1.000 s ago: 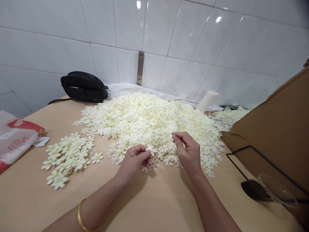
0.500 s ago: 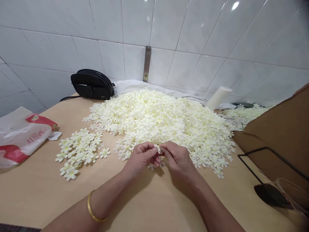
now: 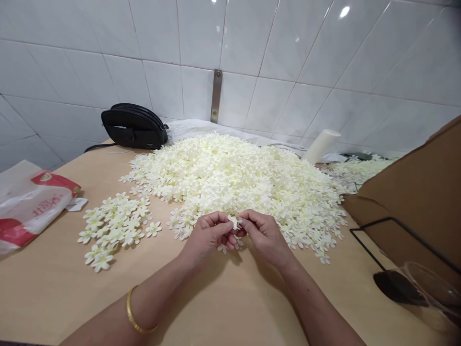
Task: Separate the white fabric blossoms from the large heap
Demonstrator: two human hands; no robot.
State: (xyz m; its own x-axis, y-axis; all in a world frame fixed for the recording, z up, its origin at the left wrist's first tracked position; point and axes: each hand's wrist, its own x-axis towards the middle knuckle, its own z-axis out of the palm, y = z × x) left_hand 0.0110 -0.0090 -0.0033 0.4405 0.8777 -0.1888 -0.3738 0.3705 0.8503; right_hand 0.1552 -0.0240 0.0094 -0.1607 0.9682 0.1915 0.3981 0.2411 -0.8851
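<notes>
Flower (image 3: 235,222), small and cream-white, sits pinched just below the middle of the frame, gripped from the left by the thumb and fingers of the left hand (image 3: 209,235) and from the right by those of the right hand (image 3: 264,235), both closed narrowly on it with their fingertips meeting. It is held just above the near edge of a big heap (image 3: 234,178) of like blossoms that fills the centre of the tan table (image 3: 230,307). A gold bangle (image 3: 135,319) circles the left wrist at lower left. A smaller batch (image 3: 115,223) of blossoms lies apart at centre left, with a red and white plastic bag (image 3: 32,204) beyond it at the left edge. A black purse (image 3: 133,126) rests at upper left against the tiled wall (image 3: 288,57), a white roll (image 3: 320,145) behind the heap, and a cardboard box (image 3: 414,202) at the right.
</notes>
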